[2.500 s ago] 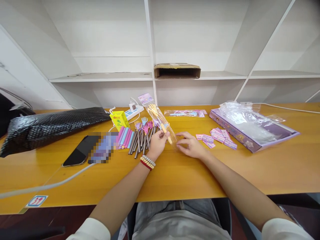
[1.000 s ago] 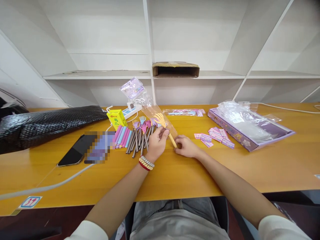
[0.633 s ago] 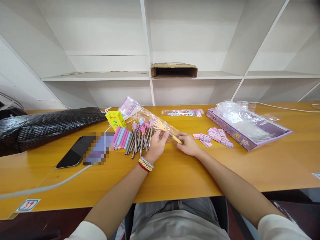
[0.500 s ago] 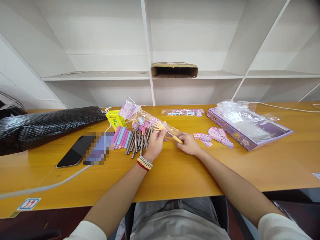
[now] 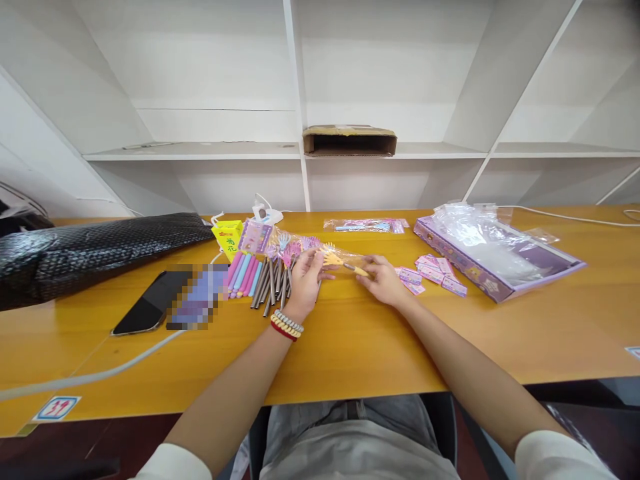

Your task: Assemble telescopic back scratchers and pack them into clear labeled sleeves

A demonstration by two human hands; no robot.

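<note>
A yellow hand-shaped scratcher (image 5: 333, 259) lies across a clear plastic bag with a purple printed card (image 5: 257, 237) at its left end. My left hand (image 5: 307, 279) pinches the bag and scratcher near the yellow head. The fingers of my right hand (image 5: 383, 280) close on the scratcher's yellow handle end and the bag. Beneath and left of the bag are several metal rods (image 5: 273, 283) with coloured hand-shaped heads. Several pink and blue handles (image 5: 243, 275) lie beside them.
A purple box tray (image 5: 500, 288) holding clear bags stands at right, with small printed cards (image 5: 433, 270) near it. Behind lies a packaged item (image 5: 365, 226). At left are a yellow box (image 5: 229, 240), a phone (image 5: 153, 302) and a black wrapped bundle (image 5: 100, 253).
The scratcher has shifted slightly right and now lies along the bag between my hands. The bag's printed card has dropped lower and to the left. My right hand has moved slightly right.
</note>
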